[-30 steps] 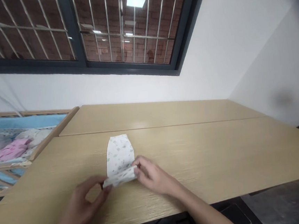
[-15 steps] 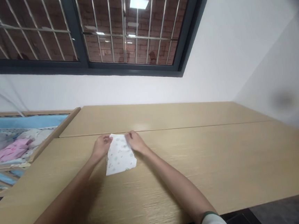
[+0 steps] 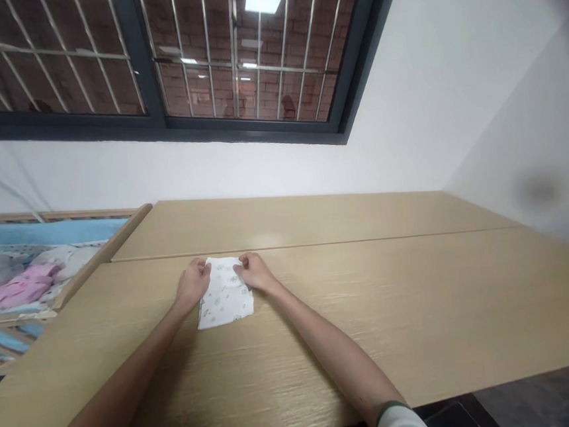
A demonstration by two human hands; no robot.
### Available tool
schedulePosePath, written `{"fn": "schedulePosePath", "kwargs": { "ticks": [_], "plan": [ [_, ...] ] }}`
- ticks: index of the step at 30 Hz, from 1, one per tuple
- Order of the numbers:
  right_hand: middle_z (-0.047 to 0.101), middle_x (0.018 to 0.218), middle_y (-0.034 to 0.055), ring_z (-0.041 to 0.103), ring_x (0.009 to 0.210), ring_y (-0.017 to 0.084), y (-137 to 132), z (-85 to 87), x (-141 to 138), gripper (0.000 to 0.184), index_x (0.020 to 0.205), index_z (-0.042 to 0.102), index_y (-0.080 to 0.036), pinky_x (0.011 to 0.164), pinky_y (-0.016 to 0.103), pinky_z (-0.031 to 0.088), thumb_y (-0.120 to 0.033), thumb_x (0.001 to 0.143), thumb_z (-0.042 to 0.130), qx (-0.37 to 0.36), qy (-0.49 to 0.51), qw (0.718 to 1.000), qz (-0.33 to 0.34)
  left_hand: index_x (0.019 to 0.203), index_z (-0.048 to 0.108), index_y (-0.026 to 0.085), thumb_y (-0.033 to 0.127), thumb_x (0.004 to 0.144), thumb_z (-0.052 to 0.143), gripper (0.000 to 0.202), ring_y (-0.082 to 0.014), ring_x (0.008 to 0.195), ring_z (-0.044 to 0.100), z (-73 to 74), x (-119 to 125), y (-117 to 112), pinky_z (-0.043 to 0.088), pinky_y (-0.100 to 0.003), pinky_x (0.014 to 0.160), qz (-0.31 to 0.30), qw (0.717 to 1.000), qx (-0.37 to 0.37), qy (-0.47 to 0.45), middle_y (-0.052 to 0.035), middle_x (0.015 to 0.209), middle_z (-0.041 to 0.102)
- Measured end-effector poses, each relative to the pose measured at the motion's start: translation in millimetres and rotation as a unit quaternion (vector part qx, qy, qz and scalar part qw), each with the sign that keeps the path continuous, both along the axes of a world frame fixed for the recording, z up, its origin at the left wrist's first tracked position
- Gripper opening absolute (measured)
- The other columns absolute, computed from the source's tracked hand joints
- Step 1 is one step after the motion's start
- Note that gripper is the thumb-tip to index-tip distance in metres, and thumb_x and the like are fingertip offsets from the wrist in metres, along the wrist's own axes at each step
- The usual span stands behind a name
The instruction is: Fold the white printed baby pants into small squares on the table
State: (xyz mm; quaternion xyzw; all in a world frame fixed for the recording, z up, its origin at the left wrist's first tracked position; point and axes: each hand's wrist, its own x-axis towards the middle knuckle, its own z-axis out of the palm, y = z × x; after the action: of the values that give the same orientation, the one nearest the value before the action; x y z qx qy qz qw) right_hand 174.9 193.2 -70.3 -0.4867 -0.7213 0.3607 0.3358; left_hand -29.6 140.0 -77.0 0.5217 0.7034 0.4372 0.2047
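A small folded white cloth (image 3: 226, 298) with a scattered print is held by its two far corners over the wooden table (image 3: 422, 308). My left hand (image 3: 194, 282) pinches the far left corner, thumb on the near face. At the far right corner my right hand (image 3: 256, 272) is closed in the same way, its thumb pressed on the cloth. The cloth's near edge hangs toward me; whether it touches the tabletop I cannot tell. The fingertips behind the cloth are hidden.
Left of the table stands a wooden crib (image 3: 103, 256) with blue lining, a pink cloth (image 3: 24, 287) and other bedding in it. A barred window (image 3: 245, 57) is set in the white wall beyond. A seam runs across the tabletop's far part.
The cloth's lower end has shifted slightly left and away from me. My right thumb now lies further over the cloth's face. Both hands stay at the far corners.
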Motion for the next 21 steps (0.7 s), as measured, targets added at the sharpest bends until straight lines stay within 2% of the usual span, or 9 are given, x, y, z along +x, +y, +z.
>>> {"fn": "schedulePosePath", "kwargs": {
  "ticks": [4, 9, 11, 14, 18, 21],
  "plan": [
    [0.071, 0.089, 0.0040, 0.066, 0.082, 0.019, -1.3, 4.3, -3.6, 0.030, 0.104, 0.069, -0.018, 0.070, 0.027, 0.051, -0.032, 0.079, 0.077, -0.067, 0.082, 0.994, 0.011, 0.105, 0.055, 0.021, 0.039, 0.094, 0.050, 0.022, -0.0247, 0.088, 0.068, -7.3, 3.7, 0.2, 0.051, -0.035, 0.079, -0.037, 0.997, 0.045, -0.046, -0.0085, 0.096, 0.072],
    [0.075, 0.108, 0.0078, 0.069, 0.089, 0.019, -6.3, 17.8, -0.9, 0.033, 0.108, 0.072, -0.017, 0.073, 0.027, 0.053, -0.036, 0.082, 0.077, -0.149, 0.186, 0.961, 0.138, 0.114, 0.049, 0.020, 0.053, 0.095, 0.048, 0.038, -0.0199, 0.072, 0.065, -15.2, 6.8, -0.7, 0.051, -0.030, 0.063, -0.094, 0.984, 0.081, -0.124, -0.0052, 0.090, 0.069],
    [0.075, 0.107, 0.0089, 0.069, 0.087, 0.019, -8.1, 23.7, 2.0, 0.036, 0.106, 0.073, -0.015, 0.072, 0.026, 0.052, -0.041, 0.082, 0.078, -0.180, 0.206, 0.947, 0.167, 0.115, 0.048, 0.021, 0.058, 0.094, 0.049, 0.043, -0.0182, 0.067, 0.064, -16.1, 7.2, -1.3, 0.050, -0.028, 0.058, -0.107, 0.979, 0.091, -0.150, -0.0037, 0.086, 0.067],
    [0.075, 0.101, 0.0089, 0.068, 0.084, 0.018, -9.7, 30.5, 5.3, 0.038, 0.100, 0.074, -0.013, 0.071, 0.026, 0.051, -0.045, 0.080, 0.080, -0.211, 0.220, 0.937, 0.173, 0.116, 0.046, 0.021, 0.061, 0.093, 0.051, 0.046, -0.0162, 0.061, 0.061, -16.2, 7.8, -2.3, 0.047, -0.025, 0.053, -0.119, 0.971, 0.098, -0.181, -0.0019, 0.082, 0.066],
    [0.075, 0.106, 0.0095, 0.068, 0.092, 0.021, -9.9, 34.4, 5.0, 0.043, 0.105, 0.073, -0.015, 0.077, 0.029, 0.052, -0.047, 0.078, 0.082, -0.238, 0.227, 0.923, 0.199, 0.119, 0.046, 0.021, 0.062, 0.093, 0.054, 0.049, -0.0147, 0.057, 0.059, -16.8, 8.6, -3.8, 0.045, -0.023, 0.050, -0.126, 0.966, 0.097, -0.203, -0.0004, 0.078, 0.066],
    [0.074, 0.105, 0.0093, 0.068, 0.095, 0.022, -8.6, 34.0, 2.7, 0.043, 0.103, 0.071, -0.016, 0.080, 0.030, 0.052, -0.048, 0.076, 0.084, -0.236, 0.236, 0.928, 0.167, 0.118, 0.049, 0.020, 0.061, 0.092, 0.056, 0.049, -0.0144, 0.057, 0.059, -16.8, 9.8, -5.3, 0.047, -0.024, 0.052, -0.114, 0.968, 0.098, -0.201, -0.0001, 0.077, 0.065]
  ]
}}
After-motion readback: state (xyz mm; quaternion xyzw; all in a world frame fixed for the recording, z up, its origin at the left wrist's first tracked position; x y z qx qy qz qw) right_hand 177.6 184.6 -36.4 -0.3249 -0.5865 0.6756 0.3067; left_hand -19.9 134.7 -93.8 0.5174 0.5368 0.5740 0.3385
